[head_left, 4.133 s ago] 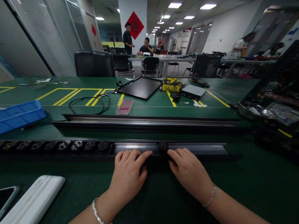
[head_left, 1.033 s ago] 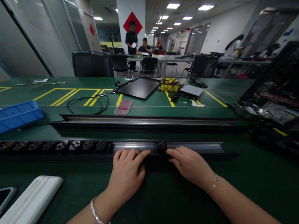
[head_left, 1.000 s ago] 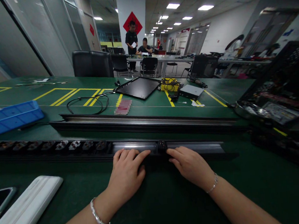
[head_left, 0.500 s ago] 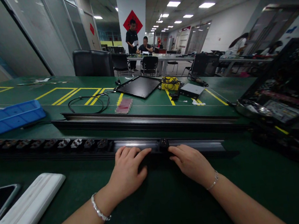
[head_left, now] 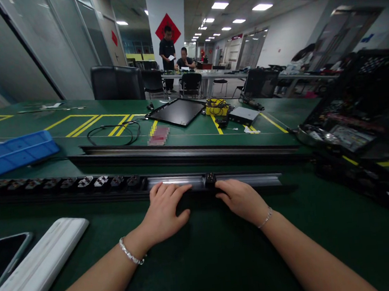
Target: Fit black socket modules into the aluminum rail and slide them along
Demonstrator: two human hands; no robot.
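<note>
A long black metal channel (head_left: pixel 176 183) lies across the green table, with a row of black socket modules (head_left: pixel 134 182) seated along its left part. One separate black socket module (head_left: pixel 210 178) sits farther right inside the channel, with bare shiny track on both sides of it. My left hand (head_left: pixel 166 211) rests its fingertips over the channel's near edge, left of that module, fingers spread and thumb held apart. Against the module's right side are the fingertips of my right hand (head_left: pixel 244 200); its thumb stays lower, apart from the index finger.
Behind lies a second black channel (head_left: pixel 188 153). A blue bin (head_left: pixel 14 153), a white strip-shaped object (head_left: pixel 43 261) and a dark-screened device (head_left: pixel 4 258) are at left. An opened electronics case (head_left: pixel 349 136) stands at right. Two people are at a far table.
The view has shifted slightly, so the scene sits a little farther left. Both hands keep nearly the same places on the channel and beside the separate module.
</note>
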